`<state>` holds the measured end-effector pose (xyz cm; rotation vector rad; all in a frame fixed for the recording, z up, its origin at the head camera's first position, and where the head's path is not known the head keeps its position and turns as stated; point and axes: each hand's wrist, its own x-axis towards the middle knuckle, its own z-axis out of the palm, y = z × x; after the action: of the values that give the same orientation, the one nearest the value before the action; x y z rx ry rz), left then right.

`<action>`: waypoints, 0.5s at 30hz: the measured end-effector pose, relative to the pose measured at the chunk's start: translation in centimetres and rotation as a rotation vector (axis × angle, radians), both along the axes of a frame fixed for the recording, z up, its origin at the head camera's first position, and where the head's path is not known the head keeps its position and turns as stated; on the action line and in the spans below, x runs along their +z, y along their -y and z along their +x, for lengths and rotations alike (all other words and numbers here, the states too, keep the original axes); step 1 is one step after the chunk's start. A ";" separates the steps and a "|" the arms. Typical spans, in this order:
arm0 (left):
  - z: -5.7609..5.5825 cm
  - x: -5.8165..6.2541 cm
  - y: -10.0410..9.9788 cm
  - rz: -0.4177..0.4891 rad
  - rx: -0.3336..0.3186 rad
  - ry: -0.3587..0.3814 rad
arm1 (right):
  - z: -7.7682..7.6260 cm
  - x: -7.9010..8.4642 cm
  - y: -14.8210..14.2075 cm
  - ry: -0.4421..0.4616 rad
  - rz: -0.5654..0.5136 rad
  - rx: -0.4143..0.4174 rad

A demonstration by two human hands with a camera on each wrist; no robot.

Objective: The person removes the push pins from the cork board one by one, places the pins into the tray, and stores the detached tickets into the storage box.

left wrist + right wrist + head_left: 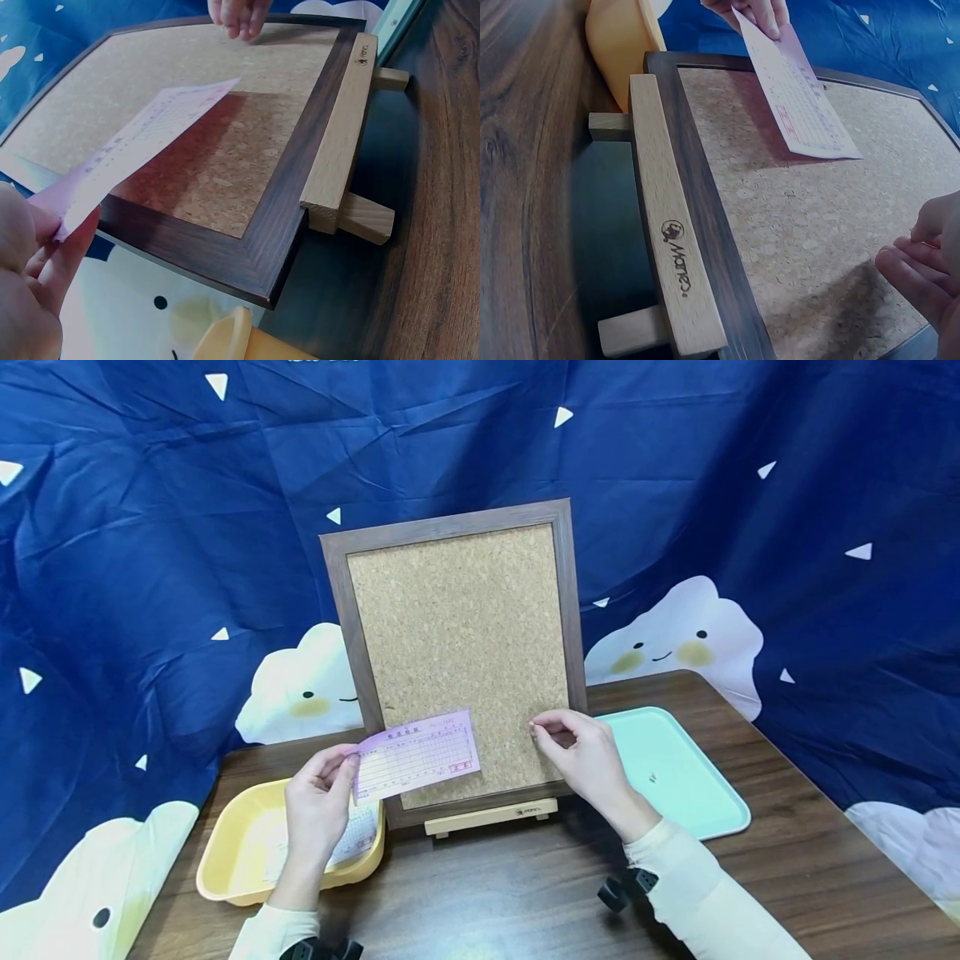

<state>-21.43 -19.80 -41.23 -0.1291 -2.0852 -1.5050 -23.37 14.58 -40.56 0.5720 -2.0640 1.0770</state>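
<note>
**Pink slip held before a framed cork board**

The left hand (318,806) pinches the left end of a pink printed slip (417,755) between thumb and fingers; from this pinch the slip runs out to the right and slightly upward, lying in front of the lower left part of the cork board (461,635). In the left wrist view the slip (139,146) stands off the cork, casting a shadow beneath it. The right hand (581,760), to the right of the slip and apart from its free end, has its fingertips drawn together against the cork near the board's right frame edge; whether anything small lies between them cannot be told. The board stands tilted back on a pale wooden stand (491,817). Directly below the pinching hand sits a yellow tray (225,860) with more printed slips in it. Beyond the right hand, on the wooden table (810,860), lies a mint-green tray (697,793). A blue patterned cloth (150,527) hangs behind
</note>
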 end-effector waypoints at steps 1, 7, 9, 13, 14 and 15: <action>0.0 0.0 0.0 0.004 -0.001 0.000 | 0.0 0.0 -0.1 -0.004 0.000 -0.002; 0.6 0.8 0.0 -0.003 0.028 0.018 | 0.1 0.2 -0.4 -0.018 -0.002 0.006; 1.2 1.6 -0.2 -0.011 0.043 0.018 | 0.1 0.2 -0.5 -0.014 -0.005 0.007; 2.1 2.8 -0.5 -0.029 0.065 0.007 | 0.1 0.2 -0.8 -0.011 -0.006 -0.001; 2.1 2.8 -0.4 -0.029 0.067 0.006 | 0.1 0.2 -0.9 -0.012 -0.008 -0.002; 2.2 2.9 -0.3 -0.031 0.070 0.005 | 0.1 0.2 -1.0 -0.012 -0.009 -0.002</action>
<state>-19.24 -19.48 -38.33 -0.0636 -2.0952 -1.4338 -23.24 15.55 -40.39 0.5706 -2.0477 1.0790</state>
